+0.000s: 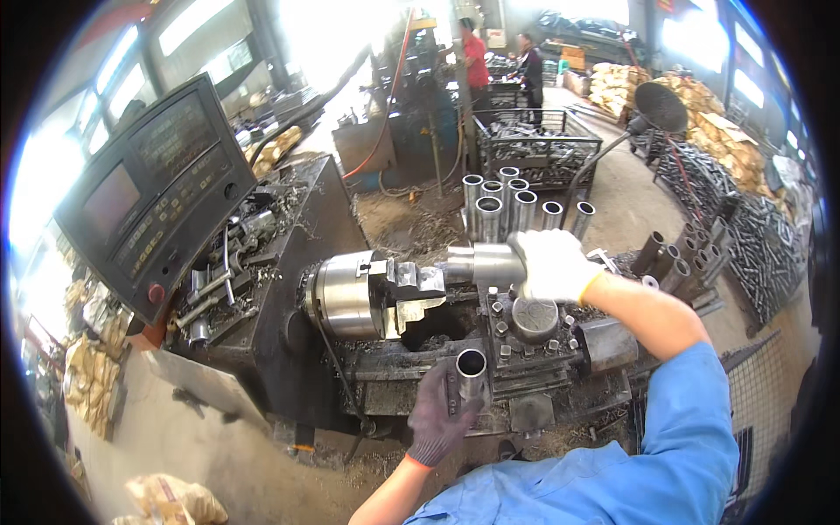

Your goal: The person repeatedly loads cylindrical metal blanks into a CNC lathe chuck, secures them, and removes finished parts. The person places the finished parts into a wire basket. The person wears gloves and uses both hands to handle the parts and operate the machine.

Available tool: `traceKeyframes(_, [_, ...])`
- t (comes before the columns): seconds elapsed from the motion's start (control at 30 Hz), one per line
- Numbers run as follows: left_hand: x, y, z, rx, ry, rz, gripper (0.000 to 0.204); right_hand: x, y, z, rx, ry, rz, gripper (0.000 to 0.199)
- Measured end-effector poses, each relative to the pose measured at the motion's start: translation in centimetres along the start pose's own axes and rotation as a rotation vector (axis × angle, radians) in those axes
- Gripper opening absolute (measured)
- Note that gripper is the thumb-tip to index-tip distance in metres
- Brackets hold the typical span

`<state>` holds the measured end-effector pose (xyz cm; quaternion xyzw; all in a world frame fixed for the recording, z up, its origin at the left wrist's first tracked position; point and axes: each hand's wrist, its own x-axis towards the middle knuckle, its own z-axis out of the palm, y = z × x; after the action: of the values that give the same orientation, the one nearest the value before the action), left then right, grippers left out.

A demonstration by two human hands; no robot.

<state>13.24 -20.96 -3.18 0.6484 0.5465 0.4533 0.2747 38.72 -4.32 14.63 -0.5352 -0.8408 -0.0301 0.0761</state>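
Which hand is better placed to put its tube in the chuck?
Probably the right hand: its tube points at the chuck, while the left hand holds another tube lower down.

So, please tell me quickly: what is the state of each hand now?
Left hand, dark glove: closed, holding an open-ended metal tube.
Right hand, white glove: closed, holding a metal cylinder near the chuck.

Right of the chuck [348, 297], the right hand [553, 265] holds a metal tube [492, 263]. Below chuck level, the left hand [439, 418] holds a second tube [471, 384].
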Motion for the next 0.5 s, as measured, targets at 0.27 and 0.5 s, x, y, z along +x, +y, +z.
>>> traceKeyframes(0.27, [-3.5, -0.3, -2.7, -0.817, -0.119, -0.388, 0.066, -13.7, -13.7, 8.9, 1.150, -0.737, 0.220, 0.067])
traceKeyframes(0.5, [-4.4, -7.5, 1.0, -1.216, -0.052, -0.787, 0.055, -18.7, -12.8, 21.8, 0.972, -0.762, 0.371, 0.072])
